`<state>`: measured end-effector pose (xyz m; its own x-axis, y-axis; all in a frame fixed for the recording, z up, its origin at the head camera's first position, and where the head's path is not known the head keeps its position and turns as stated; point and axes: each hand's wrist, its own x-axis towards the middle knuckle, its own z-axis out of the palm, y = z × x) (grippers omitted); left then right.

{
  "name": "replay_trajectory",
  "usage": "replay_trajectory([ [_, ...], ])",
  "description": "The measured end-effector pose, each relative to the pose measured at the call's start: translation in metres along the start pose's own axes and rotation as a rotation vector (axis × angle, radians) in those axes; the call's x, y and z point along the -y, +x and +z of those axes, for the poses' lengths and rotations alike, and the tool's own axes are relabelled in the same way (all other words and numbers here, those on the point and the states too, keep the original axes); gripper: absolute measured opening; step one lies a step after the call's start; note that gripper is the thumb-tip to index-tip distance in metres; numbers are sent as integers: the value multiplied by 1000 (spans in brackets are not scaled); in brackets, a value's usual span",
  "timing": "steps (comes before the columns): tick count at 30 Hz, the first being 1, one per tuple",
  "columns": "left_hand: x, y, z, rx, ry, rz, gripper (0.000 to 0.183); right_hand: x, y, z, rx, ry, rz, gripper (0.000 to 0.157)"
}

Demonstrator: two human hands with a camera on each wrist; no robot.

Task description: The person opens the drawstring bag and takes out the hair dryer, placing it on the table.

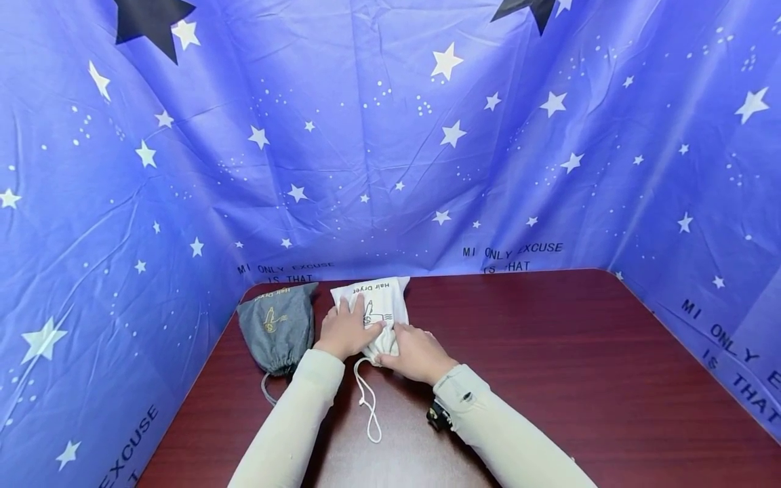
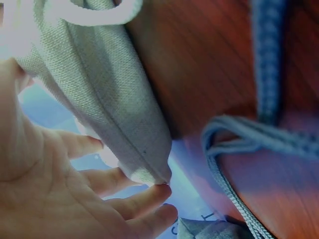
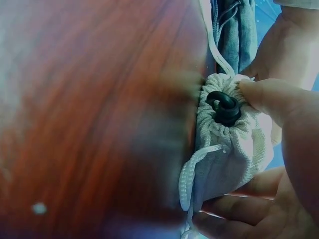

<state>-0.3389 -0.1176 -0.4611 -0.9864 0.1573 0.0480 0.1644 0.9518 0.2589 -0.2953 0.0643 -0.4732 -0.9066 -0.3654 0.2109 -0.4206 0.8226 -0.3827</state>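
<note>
A white fabric drawstring bag (image 1: 387,312), printed with a dark hair-dryer outline and the words "Hair Dryer", is over the dark red wood-grain tabletop (image 1: 549,352), its gathered mouth towards the person; whether all of its underside touches the wood cannot be told. On the left of the white bag, the bare left grip (image 1: 348,332) rests against its side and printed face, fingers spread and fairly straight, touching rather than clenched. At the white bag's gathered end, the bare right grip (image 1: 421,354) has hold of it, with the thumb pressing on the puckered neck and the fingers bent round its side.

A black curled, hook-like piece (image 3: 227,107) sticks out of the white bag's mouth. A white braided drawstring (image 1: 376,427) trails from the white bag towards the person and ends in a loop on the wood.

Just left of the white bag lies a grey fabric drawstring bag (image 1: 277,332) with gold lettering and a gold dryer outline, its grey cord (image 1: 265,390) looped at the near end. Beyond the white bag hangs a blue-violet cloth backdrop (image 1: 366,156) with white stars.
</note>
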Motion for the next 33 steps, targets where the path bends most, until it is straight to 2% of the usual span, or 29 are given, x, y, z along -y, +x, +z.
replay_trajectory([
  [11, -10, -7, -2, 16, 19, -21, 96, -7, -10, -2, 21, 25, 9, 79],
  [22, -13, -16, 2, -16, 31, -7, 96, -9, -19, 1, 42, -6, 17, 83],
  [33, -21, -27, 4, -69, 21, 11, 95, -7, -32, -9, 93, -17, 56, 90],
])
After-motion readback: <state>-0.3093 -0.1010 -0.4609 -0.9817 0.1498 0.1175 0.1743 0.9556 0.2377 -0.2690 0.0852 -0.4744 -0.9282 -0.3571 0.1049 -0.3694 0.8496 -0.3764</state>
